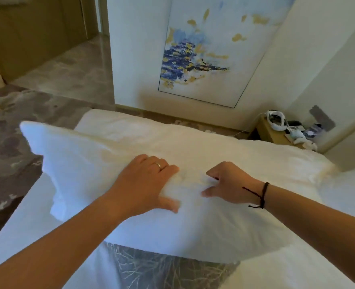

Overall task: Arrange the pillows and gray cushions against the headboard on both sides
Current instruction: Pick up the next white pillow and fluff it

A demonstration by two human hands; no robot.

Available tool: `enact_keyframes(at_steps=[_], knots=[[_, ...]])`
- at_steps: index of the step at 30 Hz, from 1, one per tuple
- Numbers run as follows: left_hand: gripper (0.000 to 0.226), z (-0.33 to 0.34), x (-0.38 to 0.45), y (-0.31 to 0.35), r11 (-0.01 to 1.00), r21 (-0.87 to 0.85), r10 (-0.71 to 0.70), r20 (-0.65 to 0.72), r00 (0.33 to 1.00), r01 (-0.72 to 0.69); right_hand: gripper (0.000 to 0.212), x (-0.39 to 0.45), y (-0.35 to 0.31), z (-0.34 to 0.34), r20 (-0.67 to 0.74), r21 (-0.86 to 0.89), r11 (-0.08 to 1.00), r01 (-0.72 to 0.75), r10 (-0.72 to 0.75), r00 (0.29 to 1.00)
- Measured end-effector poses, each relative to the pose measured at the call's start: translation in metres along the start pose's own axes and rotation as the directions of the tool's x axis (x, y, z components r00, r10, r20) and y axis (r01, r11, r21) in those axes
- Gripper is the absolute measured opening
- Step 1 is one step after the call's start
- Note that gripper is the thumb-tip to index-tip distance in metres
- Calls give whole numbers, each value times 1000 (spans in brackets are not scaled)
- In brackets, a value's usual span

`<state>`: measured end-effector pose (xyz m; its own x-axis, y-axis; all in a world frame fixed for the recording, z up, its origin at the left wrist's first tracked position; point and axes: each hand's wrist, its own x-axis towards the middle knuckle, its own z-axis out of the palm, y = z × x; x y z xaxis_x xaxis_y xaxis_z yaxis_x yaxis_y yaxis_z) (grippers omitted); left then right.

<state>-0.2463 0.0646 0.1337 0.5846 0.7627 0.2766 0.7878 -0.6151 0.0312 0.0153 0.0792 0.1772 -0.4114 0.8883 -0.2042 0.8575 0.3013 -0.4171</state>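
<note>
No legible text or labels anywhere.

Gray cushion (164, 270) mostly under pillow (193, 147), cut by btm edge.

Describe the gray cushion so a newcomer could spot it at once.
Start at the big white pillow both hands grip. Just below its near edge lies the gray cushion, the only patterned piece: pale branching lines on gray among plain white bedding.

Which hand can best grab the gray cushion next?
Probably the left hand: the gray cushion peeks out under the white pillow, slightly nearer the left arm. Both hands grip the pillow now.
</note>
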Motion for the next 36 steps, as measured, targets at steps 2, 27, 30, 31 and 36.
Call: enact_keyframes(at_steps=[2,27,30,31,36], knots=[[82,17,10,23,997,-71,-6,23,1000,7,48,-20,26,11,1,-11,1000,5,-5,1000],[59,146,-21,188,945,213,-289,189,938,249,65,-138,252,176,-376,-245,963,114,-202,904],[38,145,-5,209,930,259,-313,192,930,259,47,-138,257,181,-398,-276,953,125,-231,888],[33,144,-1,217,923,276,-328,196,924,269,40,-139,257,181,-399,-290,949,120,-234,887],[30,139,6,247,889,329,-382,150,912,318,28,-151,254,175,-391,-287,950,118,-229,891]])
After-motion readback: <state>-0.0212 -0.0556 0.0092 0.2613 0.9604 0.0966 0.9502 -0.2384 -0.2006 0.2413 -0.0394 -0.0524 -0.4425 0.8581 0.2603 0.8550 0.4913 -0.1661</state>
